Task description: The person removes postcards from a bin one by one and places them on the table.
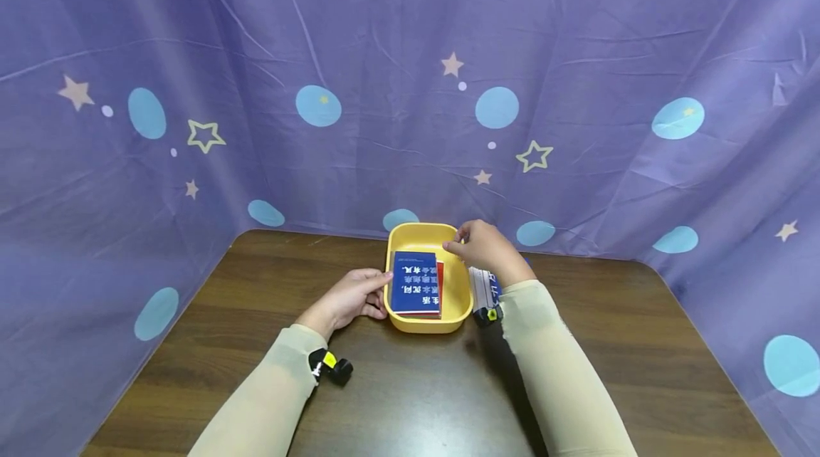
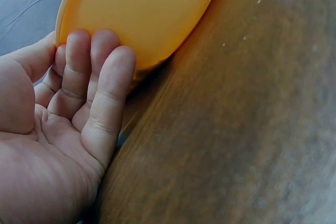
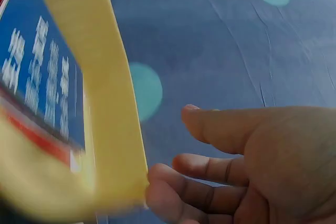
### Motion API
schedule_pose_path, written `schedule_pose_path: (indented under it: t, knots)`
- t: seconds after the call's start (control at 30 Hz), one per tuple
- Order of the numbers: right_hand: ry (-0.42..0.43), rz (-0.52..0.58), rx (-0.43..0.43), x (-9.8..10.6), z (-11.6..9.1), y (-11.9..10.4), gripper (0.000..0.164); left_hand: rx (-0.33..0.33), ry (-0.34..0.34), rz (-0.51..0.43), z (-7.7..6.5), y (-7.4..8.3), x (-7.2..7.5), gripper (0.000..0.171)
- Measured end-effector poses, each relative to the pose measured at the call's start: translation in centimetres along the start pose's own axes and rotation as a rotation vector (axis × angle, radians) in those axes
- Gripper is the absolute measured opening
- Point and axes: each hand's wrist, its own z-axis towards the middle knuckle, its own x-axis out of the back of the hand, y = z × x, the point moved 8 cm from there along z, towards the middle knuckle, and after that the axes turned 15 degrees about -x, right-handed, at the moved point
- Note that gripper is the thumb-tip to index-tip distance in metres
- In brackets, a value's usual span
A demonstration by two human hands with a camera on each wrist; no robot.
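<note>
A yellow plastic bin stands on the wooden table. In it lies a blue book with white characters on its cover, on top of a red book that shows only at its edges. My left hand grips the bin's left side, thumb over the rim and fingers against the outer wall. At the far right rim is my right hand, holding nothing. In the right wrist view its thumb and loosely bent fingers are apart, fingertips right beside the bin's side.
Right of the bin, partly hidden under my right wrist, lies a white and blue item. A purple curtain with stars and blue spots hangs along the back and sides of the table.
</note>
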Motion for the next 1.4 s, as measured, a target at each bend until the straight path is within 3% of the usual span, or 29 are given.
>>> schedule_pose_path:
  t: [0.2,0.5,0.6,0.7,0.8,1.0,1.4]
  knots:
    - [-0.117,-0.007,0.000,-2.4,0.9,-3.4,0.034,0.004,-0.006,0.001,0.0,0.1,-0.1,0.038]
    - [-0.187,-0.233,-0.085,-5.4,3.6,-4.4,0.040,0.000,-0.014,-0.002,0.1,0.0,-0.2,0.040]
    - [-0.180,-0.285,-0.117,-6.0,4.2,-4.2,0.037,-0.002,-0.013,0.002,0.1,0.0,-0.1,0.039]
    - [-0.167,-0.267,-0.136,-6.5,4.4,-3.8,0.033,-0.002,-0.015,-0.001,0.0,0.0,-0.2,0.036]
    - [-0.165,-0.258,-0.148,-7.0,4.4,-3.4,0.040,0.002,-0.015,-0.010,0.0,0.0,-0.2,0.033]
    - [-0.135,-0.348,-0.175,-7.5,4.6,-3.0,0.053,0.006,-0.008,-0.016,0.0,-0.1,-0.2,0.037]
    - [-0.122,-0.366,-0.171,-7.1,4.7,-3.6,0.045,0.003,-0.007,-0.010,-0.1,0.1,0.0,0.038]
